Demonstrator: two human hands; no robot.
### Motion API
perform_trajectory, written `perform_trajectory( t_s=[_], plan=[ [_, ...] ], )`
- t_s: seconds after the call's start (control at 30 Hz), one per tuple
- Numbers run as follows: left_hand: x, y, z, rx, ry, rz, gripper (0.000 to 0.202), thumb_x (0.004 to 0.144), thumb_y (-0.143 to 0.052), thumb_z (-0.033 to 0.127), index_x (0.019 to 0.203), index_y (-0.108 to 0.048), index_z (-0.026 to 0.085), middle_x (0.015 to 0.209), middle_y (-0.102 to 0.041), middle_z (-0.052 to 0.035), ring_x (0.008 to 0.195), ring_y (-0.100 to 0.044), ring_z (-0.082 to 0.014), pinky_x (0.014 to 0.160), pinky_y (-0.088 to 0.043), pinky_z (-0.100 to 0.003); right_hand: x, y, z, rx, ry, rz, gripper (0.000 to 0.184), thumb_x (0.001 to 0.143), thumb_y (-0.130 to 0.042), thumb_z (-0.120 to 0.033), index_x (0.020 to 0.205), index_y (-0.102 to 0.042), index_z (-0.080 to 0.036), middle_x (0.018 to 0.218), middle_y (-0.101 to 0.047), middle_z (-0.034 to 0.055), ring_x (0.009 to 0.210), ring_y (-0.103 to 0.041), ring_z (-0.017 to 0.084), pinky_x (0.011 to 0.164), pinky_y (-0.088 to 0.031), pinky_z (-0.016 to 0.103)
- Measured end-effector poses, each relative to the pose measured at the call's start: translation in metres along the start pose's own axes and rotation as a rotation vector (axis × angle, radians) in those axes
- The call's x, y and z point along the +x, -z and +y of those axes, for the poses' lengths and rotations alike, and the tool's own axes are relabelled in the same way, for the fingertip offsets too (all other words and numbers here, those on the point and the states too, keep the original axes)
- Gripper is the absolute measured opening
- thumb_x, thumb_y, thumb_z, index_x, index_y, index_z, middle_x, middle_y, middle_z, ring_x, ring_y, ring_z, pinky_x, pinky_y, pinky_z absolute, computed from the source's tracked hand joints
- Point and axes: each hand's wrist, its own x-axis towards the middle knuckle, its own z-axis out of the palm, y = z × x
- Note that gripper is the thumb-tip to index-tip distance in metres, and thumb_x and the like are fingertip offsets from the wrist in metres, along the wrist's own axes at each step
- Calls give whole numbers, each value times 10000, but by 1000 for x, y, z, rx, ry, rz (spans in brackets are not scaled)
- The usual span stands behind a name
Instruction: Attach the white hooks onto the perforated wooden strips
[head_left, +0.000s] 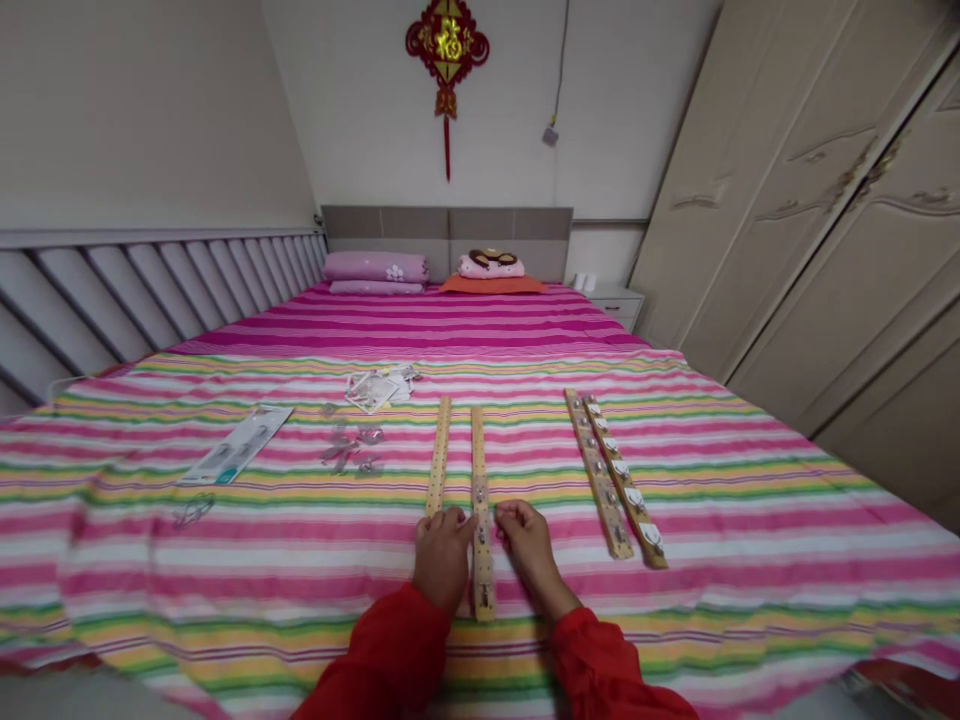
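Note:
A narrow wooden strip (478, 450) with small holes lies lengthwise in front of me, several metal hooks on clear backings along its near half. My left hand (442, 555) rests at its left side, fingers curled, thumb touching the strip's edge; it partly covers a second wooden strip (439, 450) with rows of holes. Just right of the middle strip is my right hand (526, 540), thumb and fingers pinched together; whatever they hold is too small to make out. Clear plastic pieces (352, 447) lie loosely to the left of the strips.
Further right lie a wooden strip with metal hooks (598, 470) and another with white hooks (622, 470). A flat package (238, 445), a clear piece (195, 510) and a pile of white cards (379, 388) sit to the left on the striped bedsheet (750, 480). Pillows (375, 268) are at the headboard.

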Motion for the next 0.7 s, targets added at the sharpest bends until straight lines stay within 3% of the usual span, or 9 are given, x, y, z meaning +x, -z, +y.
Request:
perform_trajectory(
  t_s=[0.1, 0.17, 0.27, 0.37, 0.47, 0.57, 0.7],
  plan=[
    [8, 12, -13, -220, -14, 103, 424, 822, -405, 126, 1173, -607, 248, 1045, -630, -78, 990, -545, -214, 849, -408, -371, -2, 1, -4, 21, -28, -12, 198, 572, -705, -331, 654, -612, -177, 457, -525, -55, 398, -441, 102, 389, -300, 215],
    [17, 24, -35, -371, 2, 222, 381, 814, -427, 190, 1141, -621, 207, 1069, -635, -86, 1016, -554, -209, 879, -429, -347, -3, 1, -6, 33, -42, -17, 216, 563, -724, -335, 656, -617, -172, 448, -525, -53, 390, -438, 102, 384, -296, 214],
    [31, 39, -83, -493, 231, 372, 288, 776, -470, 268, 960, -673, 180, 931, -662, -81, 869, -606, -198, 785, -476, -310, -3, 2, -6, 52, -53, -20, 247, 544, -748, -349, 660, -625, -169, 445, -532, -45, 390, -441, 106, 381, -290, 214],
    [42, 47, -133, -431, 425, 414, 240, 701, -519, 269, 848, -678, 166, 840, -666, -78, 792, -613, -209, 750, -484, -316, -3, 3, -5, 47, -52, -24, 262, 541, -751, -368, 670, -638, -171, 446, -533, -42, 389, -438, 108, 380, -283, 216],
    [48, 47, -167, -321, 465, 422, 244, 690, -501, 251, 839, -676, 171, 807, -660, -73, 767, -608, -212, 737, -486, -321, -2, 4, -3, 31, -51, -27, 268, 542, -755, -380, 672, -647, -172, 446, -534, -38, 384, -430, 107, 381, -287, 221],
    [54, 44, -180, -216, 404, 417, 221, 701, -504, 262, 825, -670, 183, 811, -650, -72, 793, -599, -212, 749, -488, -319, -1, 5, -3, 32, -56, -32, 288, 537, -762, -396, 672, -645, -169, 443, -531, -37, 380, -426, 105, 380, -290, 222],
    [63, 43, -180, -69, 364, 459, 183, 708, -532, 321, 738, -645, 181, 820, -627, -81, 884, -573, -238, 840, -462, -365, -2, 5, -3, 17, -51, -41, 303, 555, -761, -403, 704, -651, -163, 463, -536, -42, 400, -443, 106, 393, -307, 217]
  ],
)
